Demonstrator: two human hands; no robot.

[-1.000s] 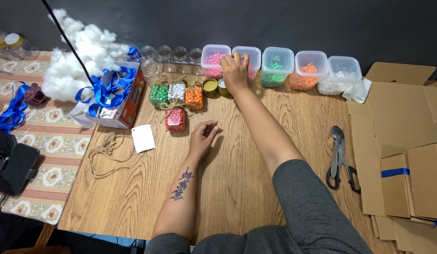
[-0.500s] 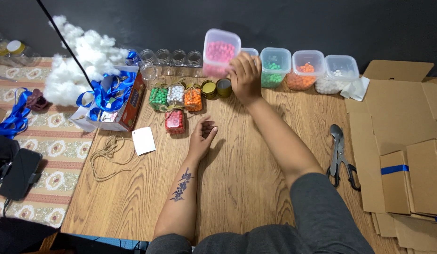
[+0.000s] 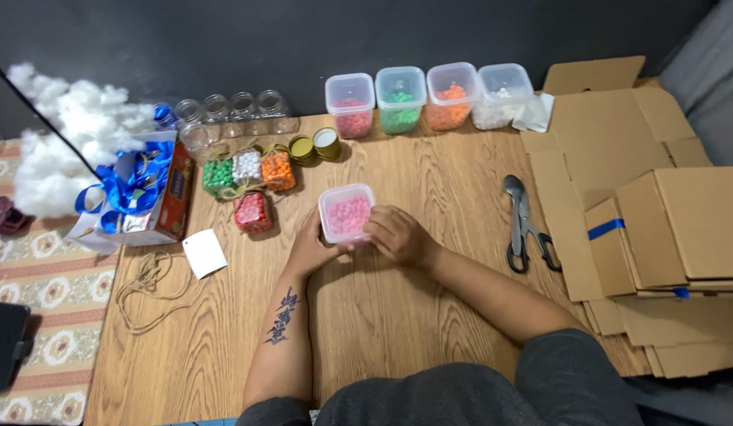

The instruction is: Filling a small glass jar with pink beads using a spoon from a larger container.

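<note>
A clear plastic tub of pink beads [image 3: 347,213] stands on the wooden table [image 3: 430,181] in front of me. My left hand [image 3: 310,246] grips its left side and my right hand [image 3: 396,234] grips its right side. Just to the left stand small filled jars: red [image 3: 252,211], green [image 3: 217,175], white [image 3: 246,166] and orange [image 3: 278,169]. Two gold lids [image 3: 315,144] lie beside them.
Tubs of red, green, orange and white beads [image 3: 426,96] line the back edge. Empty glass jars [image 3: 232,110], white stuffing [image 3: 63,134], a box with blue ribbon [image 3: 138,193], a white card [image 3: 204,252] and twine [image 3: 149,284] are left. Scissors [image 3: 524,225] and flat cardboard [image 3: 666,213] lie right.
My right hand lifted the pink-bead tub from the back row and brought it down near me. My left hand moved onto the tub's left side.
</note>
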